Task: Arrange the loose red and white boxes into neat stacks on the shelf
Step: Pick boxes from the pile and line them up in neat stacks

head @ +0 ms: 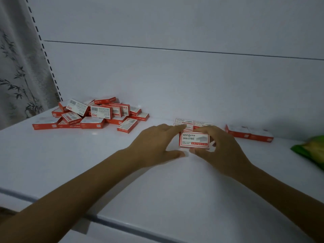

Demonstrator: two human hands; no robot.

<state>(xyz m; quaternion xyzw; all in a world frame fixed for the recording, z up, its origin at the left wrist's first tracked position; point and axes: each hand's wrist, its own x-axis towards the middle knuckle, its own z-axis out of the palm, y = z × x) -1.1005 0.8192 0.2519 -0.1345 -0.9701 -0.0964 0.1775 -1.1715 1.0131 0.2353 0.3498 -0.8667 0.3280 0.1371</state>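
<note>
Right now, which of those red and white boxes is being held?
The box showing its printed front, between the left hand and right hand, whose fingers curl round it. The heap at left and the pair at right lie untouched.

Left grip (156, 144) spread, right grip (223, 146) pinching.

The flat white shelf board (157, 181) is looking smooth and faintly glossy, catching soft pale highlights near the boxes. The white back panel (175, 76) behind it is showing a smooth, matt painted finish, seemingly sheet metal. The heap of small red and white boxes (91, 114) is looking like printed cardboard with a slight satin sheen, and the red and white labelled box (194, 139) at the front is showing the same smooth printed card. The green packet (312, 149) at the right edge is gleaming like glossy plastic film. The grey curtain (17, 67) with its bamboo print is hanging as soft, matt cloth.
</note>
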